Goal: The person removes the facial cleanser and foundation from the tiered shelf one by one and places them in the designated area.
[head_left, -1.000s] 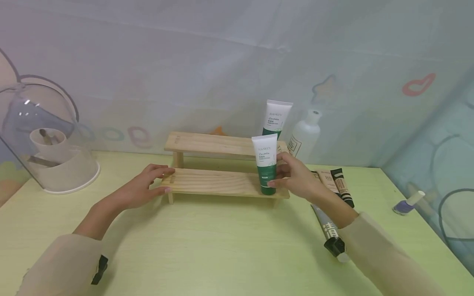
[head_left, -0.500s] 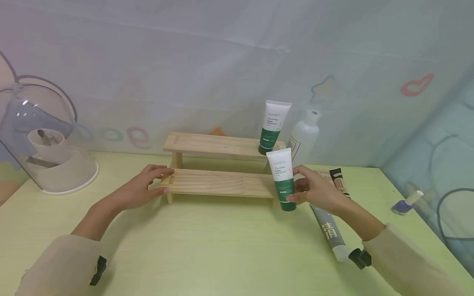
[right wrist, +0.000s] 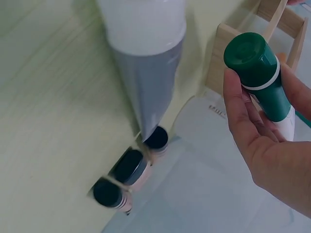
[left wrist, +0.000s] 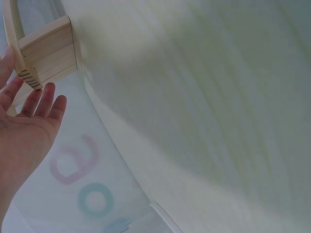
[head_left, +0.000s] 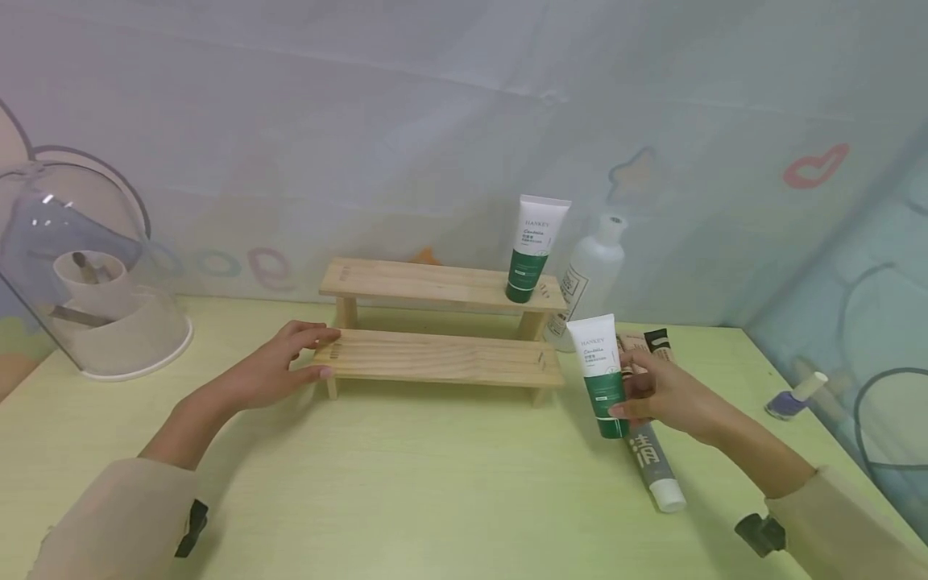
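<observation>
In the head view my right hand (head_left: 670, 399) grips a white and green squeeze tube (head_left: 598, 374), held upright with a slight tilt, to the right of a two-tier wooden stand (head_left: 435, 358). Its green cap (right wrist: 250, 56) points toward the camera in the right wrist view, with thumb and fingers on both sides. My left hand (head_left: 279, 366) holds the left end of the stand's lower shelf, thumb at the front edge and fingers at the back. A matching tube (head_left: 536, 250) stands cap down on the upper shelf, near its right end.
Behind the stand's right end is a white bottle (head_left: 594, 270). A grey tube (head_left: 652, 467) lies below my right hand, near several black-capped tubes (right wrist: 129, 166). Nail polish (head_left: 796, 397) stands far right; a clear-domed brush holder (head_left: 119, 322) stands left.
My right hand has lifted the tube off the lower shelf's right end and carried it right and toward me. My left hand has stayed on the stand.
</observation>
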Demonstrator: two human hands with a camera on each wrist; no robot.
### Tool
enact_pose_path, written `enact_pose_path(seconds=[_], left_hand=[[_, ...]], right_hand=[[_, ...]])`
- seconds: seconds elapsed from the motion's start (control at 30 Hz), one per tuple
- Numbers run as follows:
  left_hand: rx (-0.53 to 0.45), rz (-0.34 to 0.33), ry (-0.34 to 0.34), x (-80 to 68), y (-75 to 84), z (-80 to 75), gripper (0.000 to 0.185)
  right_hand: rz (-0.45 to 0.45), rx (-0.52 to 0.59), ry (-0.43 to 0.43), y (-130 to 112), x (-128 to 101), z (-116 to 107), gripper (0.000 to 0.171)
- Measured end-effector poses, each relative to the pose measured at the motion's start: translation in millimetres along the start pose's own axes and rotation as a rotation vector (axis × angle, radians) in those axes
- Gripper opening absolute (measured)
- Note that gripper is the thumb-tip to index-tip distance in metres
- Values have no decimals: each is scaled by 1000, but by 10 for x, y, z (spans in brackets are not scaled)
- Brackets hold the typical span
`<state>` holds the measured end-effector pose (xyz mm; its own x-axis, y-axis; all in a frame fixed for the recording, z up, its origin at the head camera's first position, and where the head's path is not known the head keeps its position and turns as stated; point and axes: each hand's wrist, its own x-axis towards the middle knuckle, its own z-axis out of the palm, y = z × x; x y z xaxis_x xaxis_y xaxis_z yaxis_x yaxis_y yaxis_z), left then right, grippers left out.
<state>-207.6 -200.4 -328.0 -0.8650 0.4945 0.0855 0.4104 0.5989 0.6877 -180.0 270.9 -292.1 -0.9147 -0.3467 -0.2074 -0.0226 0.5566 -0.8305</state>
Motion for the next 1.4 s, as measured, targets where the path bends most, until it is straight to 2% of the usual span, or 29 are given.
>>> enact_pose_path(seconds=[0.3, 0.73, 1.03, 1.4], left_hand=[[-10, -1, 1, -12, 26, -16, 53], [-1, 1, 1, 8, 15, -9, 53], [3, 9, 1, 1, -2, -15, 53], [6, 7, -7, 4, -3, -4, 52]], right_hand=[[34, 23, -7, 179, -178, -219, 62], [113, 136, -65, 578, -520, -485, 55], [161, 161, -116, 837, -683, -506, 57], [162, 192, -133, 938, -713, -410, 57]])
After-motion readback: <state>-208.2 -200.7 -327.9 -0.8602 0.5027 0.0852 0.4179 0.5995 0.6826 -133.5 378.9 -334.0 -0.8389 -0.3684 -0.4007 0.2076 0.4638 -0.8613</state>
